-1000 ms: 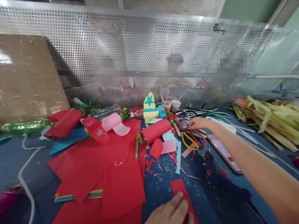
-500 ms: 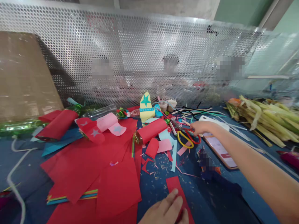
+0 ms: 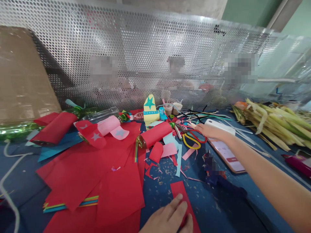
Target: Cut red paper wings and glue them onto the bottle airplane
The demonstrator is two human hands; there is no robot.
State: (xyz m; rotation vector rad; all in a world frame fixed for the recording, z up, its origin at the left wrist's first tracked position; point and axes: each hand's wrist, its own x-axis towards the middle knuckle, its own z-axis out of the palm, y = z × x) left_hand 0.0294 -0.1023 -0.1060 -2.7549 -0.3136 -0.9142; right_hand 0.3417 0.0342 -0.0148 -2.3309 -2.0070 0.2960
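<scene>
My left hand (image 3: 170, 217) lies flat at the bottom edge, fingers stretched out on a narrow red paper strip (image 3: 179, 191). My right hand (image 3: 209, 130) reaches far forward across the blue table, fingers extended and resting at the scissors with red and yellow handles (image 3: 194, 139). Nothing is lifted in either hand. A bottle wrapped in red paper (image 3: 155, 134) lies just left of the scissors. A phone (image 3: 227, 153) lies under my right forearm.
Red paper sheets (image 3: 97, 174) and scraps cover the table's left and middle. A yellow paper rocket (image 3: 150, 110), small cups (image 3: 171, 108), a green bottle (image 3: 14, 130), cardboard (image 3: 21, 74) and corn husks (image 3: 272, 124) stand around. People sit behind a perforated metal screen (image 3: 145, 48).
My right hand has slid a little left over the scissors and its fingers have stretched out. The left hand stays on the red strip. The camera has drifted slightly.
</scene>
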